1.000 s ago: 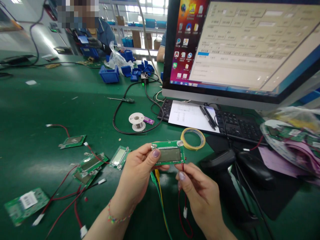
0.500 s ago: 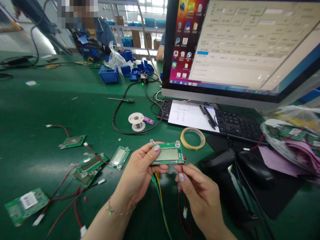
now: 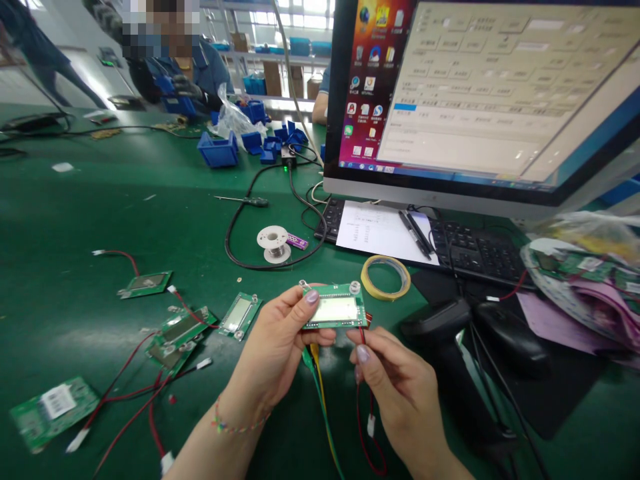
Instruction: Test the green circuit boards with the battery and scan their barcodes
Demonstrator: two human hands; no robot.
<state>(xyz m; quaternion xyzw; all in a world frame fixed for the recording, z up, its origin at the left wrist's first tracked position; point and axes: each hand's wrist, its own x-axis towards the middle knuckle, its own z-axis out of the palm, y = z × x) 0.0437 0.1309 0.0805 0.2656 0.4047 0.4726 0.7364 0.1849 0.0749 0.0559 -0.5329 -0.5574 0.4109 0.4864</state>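
My left hand (image 3: 277, 343) grips a green circuit board (image 3: 334, 308) with a small display, thumb on its left end and fingers underneath. The display glows bright white. Green and yellow leads (image 3: 320, 383) run down from beneath the board. My right hand (image 3: 400, 390) is closed in a pinch on the thin red wire (image 3: 362, 337) at the board's lower right corner. Below those fingertips the wire loops down past a white connector (image 3: 371, 425). Another display board (image 3: 240, 315) lies flat on the table beside my left hand.
Several boards with red wires (image 3: 175, 333) lie at left. Ahead are a solder spool (image 3: 274, 244), a screwdriver (image 3: 255, 201) and yellow tape (image 3: 385, 277). A monitor (image 3: 480, 193), keyboard (image 3: 470, 247) and barcode scanner (image 3: 465, 373) stand right. A gloved co-worker (image 3: 213, 67) sits opposite by blue bins (image 3: 219, 149).
The display on the held board has gone from dull grey to bright white. Both my hands stay nearly still. Across the table, the co-worker's one arm has risen and a person behind has shifted.
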